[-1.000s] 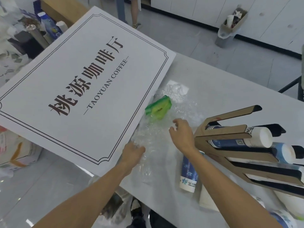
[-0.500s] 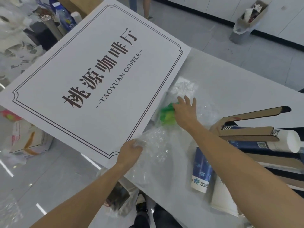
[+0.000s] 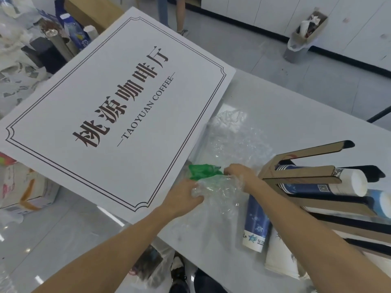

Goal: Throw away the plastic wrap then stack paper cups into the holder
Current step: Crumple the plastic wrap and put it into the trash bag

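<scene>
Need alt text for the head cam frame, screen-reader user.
Both hands gather crumpled clear plastic wrap on a white table: the left hand grips a bunch, the right hand pinches a green wrapper. A cardboard cup holder with blue paper cups sits right, a "TAOYUAN COFFEE" sign left.

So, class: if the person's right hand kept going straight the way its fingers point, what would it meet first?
Probably the green wrapper: the right hand points left across the table, fingertips at its edge already. Beyond it lies the white sign. Depth is hard to judge.
</scene>
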